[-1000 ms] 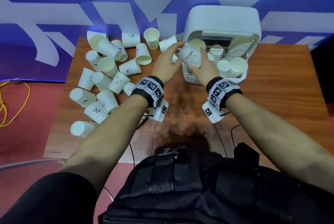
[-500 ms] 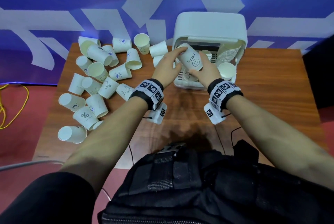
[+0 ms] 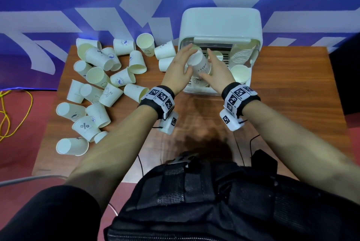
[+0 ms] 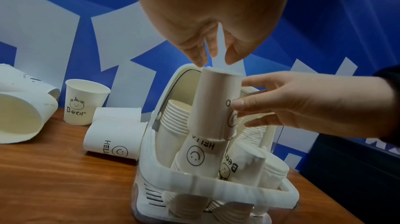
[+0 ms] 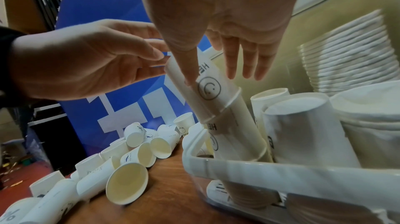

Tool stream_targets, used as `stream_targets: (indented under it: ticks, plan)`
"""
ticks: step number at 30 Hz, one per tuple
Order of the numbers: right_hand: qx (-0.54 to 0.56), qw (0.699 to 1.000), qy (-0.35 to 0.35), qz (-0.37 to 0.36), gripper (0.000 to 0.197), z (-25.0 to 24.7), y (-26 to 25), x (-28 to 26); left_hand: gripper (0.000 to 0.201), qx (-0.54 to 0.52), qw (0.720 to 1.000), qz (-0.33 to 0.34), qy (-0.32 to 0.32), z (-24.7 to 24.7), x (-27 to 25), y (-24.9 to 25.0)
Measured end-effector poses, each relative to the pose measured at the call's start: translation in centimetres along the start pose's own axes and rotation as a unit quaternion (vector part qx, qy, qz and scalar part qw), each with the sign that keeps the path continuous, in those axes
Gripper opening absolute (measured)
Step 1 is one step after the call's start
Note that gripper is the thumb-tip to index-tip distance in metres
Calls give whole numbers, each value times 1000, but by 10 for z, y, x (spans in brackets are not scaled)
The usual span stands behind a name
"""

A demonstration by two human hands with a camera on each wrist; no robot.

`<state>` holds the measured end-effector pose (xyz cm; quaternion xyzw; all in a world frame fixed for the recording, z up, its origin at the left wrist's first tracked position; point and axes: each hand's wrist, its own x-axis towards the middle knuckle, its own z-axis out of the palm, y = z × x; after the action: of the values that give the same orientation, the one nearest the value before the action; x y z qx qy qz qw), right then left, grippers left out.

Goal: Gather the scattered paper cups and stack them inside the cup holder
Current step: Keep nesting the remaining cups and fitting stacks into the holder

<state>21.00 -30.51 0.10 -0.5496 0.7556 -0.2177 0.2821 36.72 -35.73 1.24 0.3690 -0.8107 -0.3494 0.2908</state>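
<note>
Blue wall with pale shapes stands behind my wooden desk (image 3: pixel 282 92), and the white cup holder (image 3: pixel 220 20) sits at the desk's far edge, right of the middle. Most of the scattered paper cups (image 3: pixel 101 88) lie on their sides over the left half of the desk, from the far edge down toward the near left corner; a few rest just beside the holder's left wall.

I judge I am at the stacking step: one inverted cup (image 4: pixel 216 102), printed with a smiley, sits mouth-down over the top of a stack (image 4: pixel 198 155) in the holder's front-left part, tilted and not fully seated. Other stacks fill the compartments behind and to the right.

My left hand (image 3: pixel 177 71) is open, fingers nearly straight; its fingertips (image 4: pixel 200 59) hover at the cup's upturned base, touching or just off it, I cannot tell which. My right hand (image 3: pixel 216 73) is open too, fingers spread and relaxed beside the cup's wall; its thumb (image 5: pixel 188 66) seems to lie against the paper. Neither hand grips anything.

Next, I think, the cup needs a light push straight down until it nests, then my left hand should go back to the pile for another. Pressing off-centre could tip the leaning stack.
</note>
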Motion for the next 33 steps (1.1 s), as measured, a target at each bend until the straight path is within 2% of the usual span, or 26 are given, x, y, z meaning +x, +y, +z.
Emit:
stream_targets:
  ticks: [5,9,13,16,19,21,26,29,33]
  plan:
    - [-9,1000,1,-27,75,-2,3,-3,51,4,999,-32,-43,12,0,-4]
    - [-14,999,-10,-41,57,-2,12,-2,53,27,998,-52,-38,18,0,-11]
    - [10,998,-6,-55,61,-2,18,-2,54,3,996,-65,-54,20,1,-12]
    - [36,998,2,-58,62,-1,20,-1,50,12,997,-51,-60,21,2,-10]
    - [22,998,15,-59,49,3,24,0,45,44,997,-42,-41,22,1,-15]
    - [-9,998,4,-58,42,7,29,2,45,72,993,-61,-70,24,0,-24]
    - [-88,994,-12,-59,51,17,37,2,61,105,981,-27,-161,30,-11,-46]
    - [-129,990,-15,-45,54,20,32,1,72,90,981,-11,-174,32,-16,-52]
    - [-154,987,-23,-34,56,21,26,2,74,81,979,-29,-187,28,-12,-51]
